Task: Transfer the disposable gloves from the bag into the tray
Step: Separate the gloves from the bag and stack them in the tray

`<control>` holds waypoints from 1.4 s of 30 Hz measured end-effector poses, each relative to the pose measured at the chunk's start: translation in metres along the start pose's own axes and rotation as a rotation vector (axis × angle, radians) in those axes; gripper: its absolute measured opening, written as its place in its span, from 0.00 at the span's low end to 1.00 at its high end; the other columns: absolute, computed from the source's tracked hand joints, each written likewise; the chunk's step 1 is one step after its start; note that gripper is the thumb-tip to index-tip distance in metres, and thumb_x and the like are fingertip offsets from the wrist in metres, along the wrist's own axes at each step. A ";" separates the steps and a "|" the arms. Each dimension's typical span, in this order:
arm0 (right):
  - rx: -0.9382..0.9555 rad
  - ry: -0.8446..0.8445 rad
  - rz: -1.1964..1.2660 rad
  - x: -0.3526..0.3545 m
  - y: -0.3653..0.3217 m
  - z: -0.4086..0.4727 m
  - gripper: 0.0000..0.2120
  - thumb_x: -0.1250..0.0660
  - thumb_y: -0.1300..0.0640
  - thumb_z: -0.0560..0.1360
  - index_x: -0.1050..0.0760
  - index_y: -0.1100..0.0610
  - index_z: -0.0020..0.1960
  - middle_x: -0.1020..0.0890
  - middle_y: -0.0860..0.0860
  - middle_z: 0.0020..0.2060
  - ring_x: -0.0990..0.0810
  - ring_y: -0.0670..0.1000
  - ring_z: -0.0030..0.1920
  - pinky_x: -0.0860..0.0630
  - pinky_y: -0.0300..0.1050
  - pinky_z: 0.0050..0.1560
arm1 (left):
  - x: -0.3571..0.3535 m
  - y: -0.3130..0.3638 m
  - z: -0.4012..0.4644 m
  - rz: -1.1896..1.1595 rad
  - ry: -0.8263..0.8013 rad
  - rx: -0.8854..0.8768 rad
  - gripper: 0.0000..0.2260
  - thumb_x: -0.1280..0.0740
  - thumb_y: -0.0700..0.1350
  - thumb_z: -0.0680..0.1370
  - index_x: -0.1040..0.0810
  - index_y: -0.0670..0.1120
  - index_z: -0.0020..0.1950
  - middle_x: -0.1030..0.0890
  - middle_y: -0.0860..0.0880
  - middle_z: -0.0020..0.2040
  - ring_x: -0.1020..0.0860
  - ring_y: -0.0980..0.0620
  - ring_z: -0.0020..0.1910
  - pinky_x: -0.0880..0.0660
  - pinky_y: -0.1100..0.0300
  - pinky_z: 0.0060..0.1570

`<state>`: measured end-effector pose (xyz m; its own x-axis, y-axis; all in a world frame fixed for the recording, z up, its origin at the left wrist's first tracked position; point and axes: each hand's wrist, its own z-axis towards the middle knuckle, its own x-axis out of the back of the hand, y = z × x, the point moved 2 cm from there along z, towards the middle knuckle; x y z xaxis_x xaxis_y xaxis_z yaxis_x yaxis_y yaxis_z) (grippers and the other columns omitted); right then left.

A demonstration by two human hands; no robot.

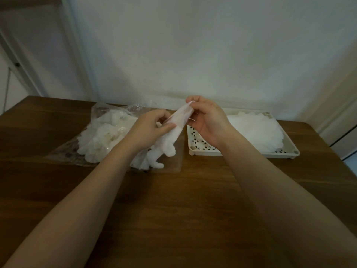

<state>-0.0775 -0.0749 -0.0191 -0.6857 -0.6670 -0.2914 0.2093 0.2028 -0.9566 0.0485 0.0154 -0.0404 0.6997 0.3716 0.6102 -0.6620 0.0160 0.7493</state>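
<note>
A thin translucent white disposable glove (173,135) hangs between my hands above the gap between bag and tray, its fingers dangling toward the table. My left hand (151,125) pinches its side near the cuff. My right hand (207,120) pinches the cuff's upper edge. On the left lies a clear plastic bag (100,111), flattened open, with a loose heap of white gloves (102,136) on it. A cream perforated tray (197,149) sits on the right and holds a pile of gloves (257,130).
Everything rests on a dark brown wooden table (173,200) pushed against a white wall (193,45). A door frame stands at the far left and another edge at the far right. The tray's left perforated strip shows bare beside my right wrist.
</note>
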 end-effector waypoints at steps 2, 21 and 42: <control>0.024 0.033 0.072 0.000 -0.004 0.002 0.11 0.45 0.66 0.79 0.27 0.58 0.42 0.26 0.51 0.33 0.26 0.48 0.35 0.27 0.41 0.39 | 0.004 0.004 -0.001 -0.199 0.095 0.016 0.02 0.34 0.44 0.77 0.22 0.51 0.45 0.23 0.55 0.40 0.26 0.58 0.39 0.29 0.65 0.41; 0.030 0.109 -0.501 -0.011 0.006 0.000 0.07 0.36 0.58 0.78 0.21 0.56 0.43 0.18 0.51 0.41 0.19 0.50 0.46 0.23 0.44 0.55 | 0.039 0.048 0.014 -0.352 0.534 -0.004 0.09 0.42 0.45 0.81 0.30 0.53 0.41 0.30 0.55 0.33 0.32 0.63 0.28 0.33 0.69 0.31; -0.114 0.001 -0.103 0.034 -0.036 -0.016 0.37 0.48 0.30 0.72 0.25 0.58 0.62 0.17 0.54 0.51 0.19 0.53 0.54 0.25 0.52 0.58 | 0.017 0.118 0.034 -0.326 0.270 -0.163 0.08 0.34 0.41 0.77 0.24 0.51 0.39 0.28 0.44 0.34 0.31 0.53 0.33 0.33 0.62 0.35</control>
<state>-0.1190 -0.0934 0.0050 -0.6999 -0.6879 -0.1919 0.0576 0.2135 -0.9753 -0.0086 -0.0082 0.0667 0.7978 0.5513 0.2443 -0.4675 0.3097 0.8279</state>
